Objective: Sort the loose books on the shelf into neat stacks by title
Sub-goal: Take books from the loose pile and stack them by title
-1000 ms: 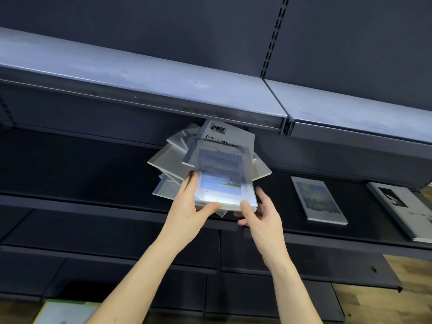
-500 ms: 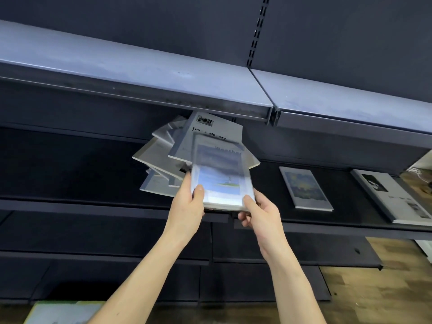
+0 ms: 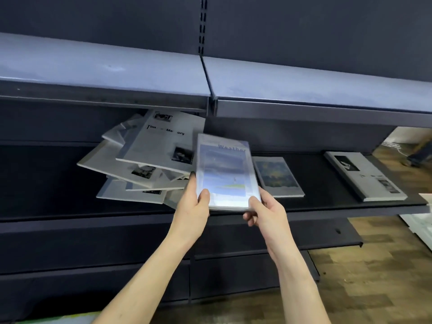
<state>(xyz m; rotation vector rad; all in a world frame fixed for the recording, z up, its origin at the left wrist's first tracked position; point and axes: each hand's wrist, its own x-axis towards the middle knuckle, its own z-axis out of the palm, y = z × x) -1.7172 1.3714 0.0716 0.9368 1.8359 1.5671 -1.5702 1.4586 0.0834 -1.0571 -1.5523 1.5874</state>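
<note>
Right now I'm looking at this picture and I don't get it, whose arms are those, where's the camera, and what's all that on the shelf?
There is no machine here. The arms belong to a person wearing a wide-angle camera on the head, so you look forward and down at their own hands.

The left hand and right hand together hold one blurred blue-covered book by its near end; its title seems to read "Weather".

Behind it, on the dark shelf, lies a messy pile of grey books, the top one seemingly titled "Time" and "Memory". To the right lie two single books flat: a book with a painted cover and a grey book with photos.

The person seems to be sorting these by title.
</note>
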